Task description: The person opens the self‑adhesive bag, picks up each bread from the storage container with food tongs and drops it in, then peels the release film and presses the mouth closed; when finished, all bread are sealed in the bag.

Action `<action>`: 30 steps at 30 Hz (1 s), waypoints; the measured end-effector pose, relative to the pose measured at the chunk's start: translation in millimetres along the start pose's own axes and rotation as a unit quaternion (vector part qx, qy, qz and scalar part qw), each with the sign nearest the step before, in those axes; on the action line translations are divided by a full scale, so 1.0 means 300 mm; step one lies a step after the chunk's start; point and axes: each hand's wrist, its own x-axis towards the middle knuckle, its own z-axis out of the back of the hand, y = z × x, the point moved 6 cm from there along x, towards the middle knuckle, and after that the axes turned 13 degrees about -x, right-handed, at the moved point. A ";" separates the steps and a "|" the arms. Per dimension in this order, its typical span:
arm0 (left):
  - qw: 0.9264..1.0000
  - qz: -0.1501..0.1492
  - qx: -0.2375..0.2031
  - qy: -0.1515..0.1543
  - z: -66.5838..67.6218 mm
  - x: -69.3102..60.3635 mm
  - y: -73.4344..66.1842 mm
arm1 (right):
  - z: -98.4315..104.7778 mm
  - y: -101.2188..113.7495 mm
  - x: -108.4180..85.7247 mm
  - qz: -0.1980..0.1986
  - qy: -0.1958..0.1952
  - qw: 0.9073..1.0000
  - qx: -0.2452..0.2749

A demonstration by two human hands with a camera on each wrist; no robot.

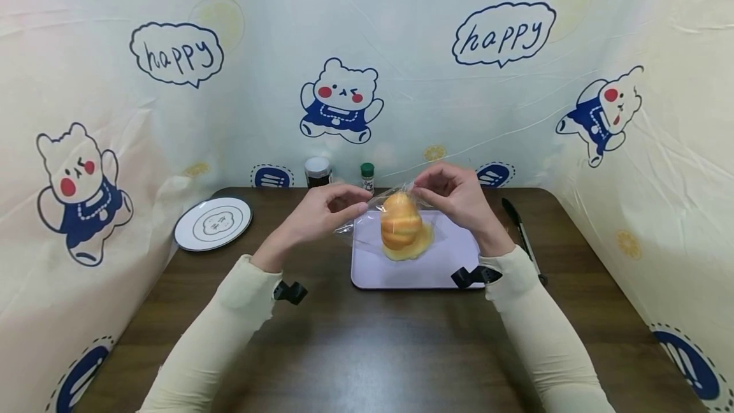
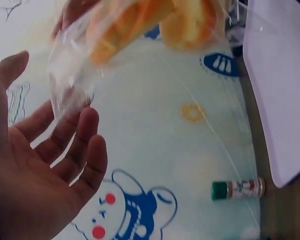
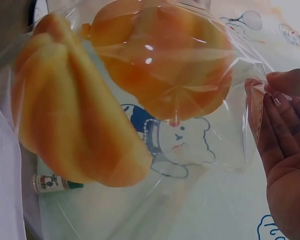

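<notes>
A clear plastic bag (image 3: 205,142) with golden toy-like bread (image 1: 400,220) in it hangs over the lilac tray (image 1: 453,260). Two bread pieces show through the film in the right wrist view, one long and ridged (image 3: 85,115), the other rounder (image 3: 165,55). My right hand (image 1: 455,196) pinches a corner of the bag between thumb and fingers. At the bag's other side is my left hand (image 1: 329,209), its thumb apart from the loosely bent fingers (image 2: 87,125), whose tips are at the film. A paler yellow piece (image 1: 421,241) shows below the bread in the head view.
A white plate (image 1: 213,224) lies at the table's left. Behind the tray stand a dark jar with a pale lid (image 1: 318,172) and a green-capped shaker (image 1: 367,177). Black tongs or a similar long utensil (image 1: 520,231) lie right of the tray. Printed cloth surrounds the table.
</notes>
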 end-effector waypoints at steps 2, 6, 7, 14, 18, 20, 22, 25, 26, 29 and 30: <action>1.000 0.003 0.003 -0.004 -0.020 0.010 -0.009 | -0.006 0.006 0.000 0.002 0.004 1.000 -0.004; 1.000 0.009 0.002 -0.010 -0.049 0.022 -0.016 | -0.016 0.017 0.001 0.010 0.008 1.000 -0.012; 1.000 0.011 0.001 -0.012 -0.052 0.023 -0.016 | -0.018 0.018 0.001 0.011 0.010 1.000 -0.015; 1.000 0.002 0.008 -0.015 -0.051 0.014 -0.010 | -0.017 0.007 0.002 -0.004 0.011 0.999 -0.031; 1.000 0.004 0.012 -0.014 -0.045 0.008 -0.003 | -0.005 -0.002 -0.001 -0.021 0.004 0.999 -0.039; 1.000 0.007 0.013 -0.017 -0.042 0.007 0.000 | -0.003 -0.002 -0.001 -0.024 0.005 0.999 -0.039; 1.000 0.010 0.014 -0.019 -0.039 0.007 0.002 | -0.003 -0.001 -0.002 -0.023 0.009 0.999 -0.038; 1.000 0.014 0.012 -0.016 -0.033 0.007 0.005 | -0.002 0.000 -0.004 -0.019 0.011 0.999 -0.034; 1.000 0.016 0.010 -0.012 -0.031 0.006 0.006 | -0.001 0.000 -0.004 -0.017 0.010 0.999 -0.032; 1.000 0.023 0.006 0.001 -0.024 0.004 0.011 | 0.005 -0.001 -0.005 -0.017 0.007 0.999 -0.028; 1.000 0.023 0.004 0.006 -0.023 0.004 0.013 | 0.006 -0.001 -0.005 -0.017 0.007 1.000 -0.025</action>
